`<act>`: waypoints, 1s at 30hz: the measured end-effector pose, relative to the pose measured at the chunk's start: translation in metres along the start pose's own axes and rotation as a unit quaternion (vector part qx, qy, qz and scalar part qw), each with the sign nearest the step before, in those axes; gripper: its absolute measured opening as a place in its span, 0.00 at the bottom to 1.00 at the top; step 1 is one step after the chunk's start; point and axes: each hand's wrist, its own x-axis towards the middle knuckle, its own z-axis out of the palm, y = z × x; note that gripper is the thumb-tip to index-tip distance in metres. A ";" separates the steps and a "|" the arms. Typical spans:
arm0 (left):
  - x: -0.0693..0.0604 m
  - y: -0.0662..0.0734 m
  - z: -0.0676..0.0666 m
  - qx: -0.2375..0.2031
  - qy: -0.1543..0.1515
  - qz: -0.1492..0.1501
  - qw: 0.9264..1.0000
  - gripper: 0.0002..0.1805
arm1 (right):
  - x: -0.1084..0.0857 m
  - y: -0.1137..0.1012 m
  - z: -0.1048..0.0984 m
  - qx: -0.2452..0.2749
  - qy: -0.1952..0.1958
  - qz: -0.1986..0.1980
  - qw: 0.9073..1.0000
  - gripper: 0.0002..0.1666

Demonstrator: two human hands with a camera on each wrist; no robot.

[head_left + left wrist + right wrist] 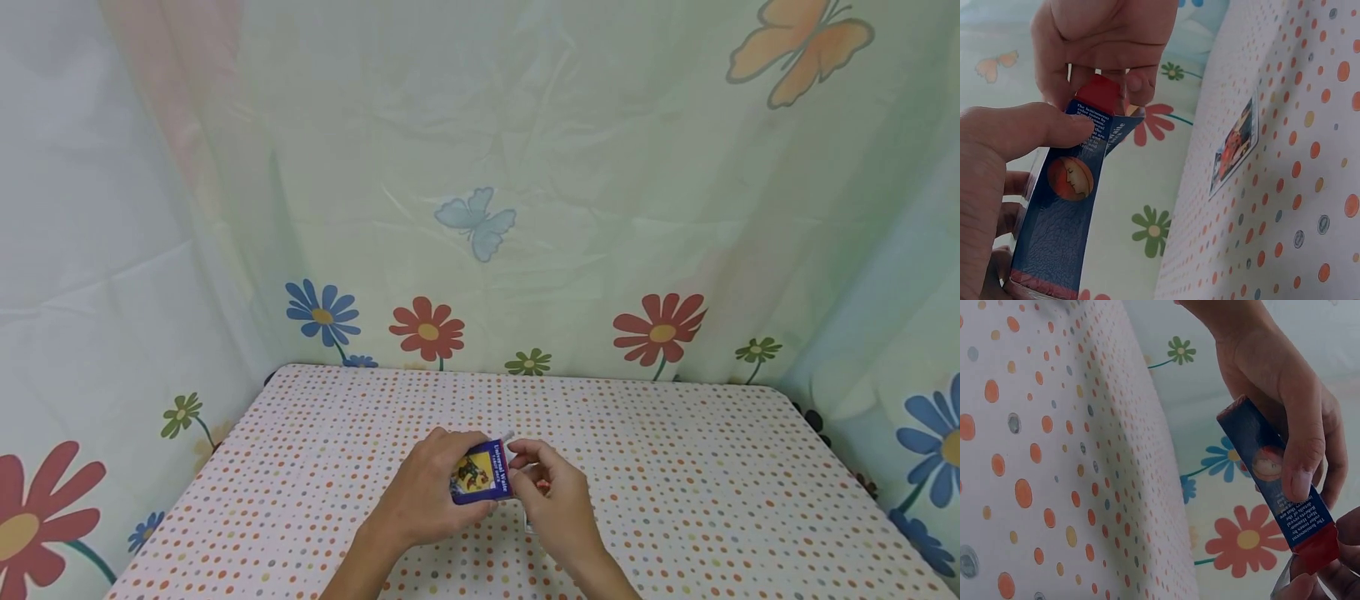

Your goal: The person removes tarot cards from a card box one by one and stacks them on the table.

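The left hand (427, 487) grips a blue card box (476, 473) with a yellow picture, thumb along its narrow side. At the box's end a red flap (1099, 94) stands out in the left wrist view. Fingers of the right hand (558, 500) are bent at that end and touch the flap; whether they pinch it is partly hidden. On the dotted cloth below lies a picture card (1235, 147), mostly covered by the right hand in the head view.
A table with a dotted cloth (360, 417) lies under both hands. Behind it hangs a curtain (570, 275) with flowers and butterflies. Dark objects (816, 422) show past the table's right edge.
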 end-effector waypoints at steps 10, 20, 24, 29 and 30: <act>0.000 0.000 0.001 0.005 -0.004 -0.001 1.000 0.35 | -0.002 0.004 0.003 -0.052 0.012 -0.066 0.996 0.17; 0.000 -0.001 0.000 0.007 -0.004 0.000 1.000 0.35 | -0.001 0.004 0.001 -0.017 -0.002 -0.042 0.999 0.15; 0.000 -0.001 0.001 0.003 -0.006 -0.001 1.000 0.35 | 0.001 0.004 -0.001 0.023 -0.012 0.001 1.000 0.13; -0.001 -0.001 0.002 0.000 -0.010 -0.003 1.000 0.35 | 0.004 0.006 -0.002 0.050 -0.020 0.037 0.998 0.10; -0.001 -0.001 0.003 0.001 -0.009 -0.002 1.000 0.35 | 0.004 0.006 -0.002 0.052 -0.020 0.040 0.998 0.10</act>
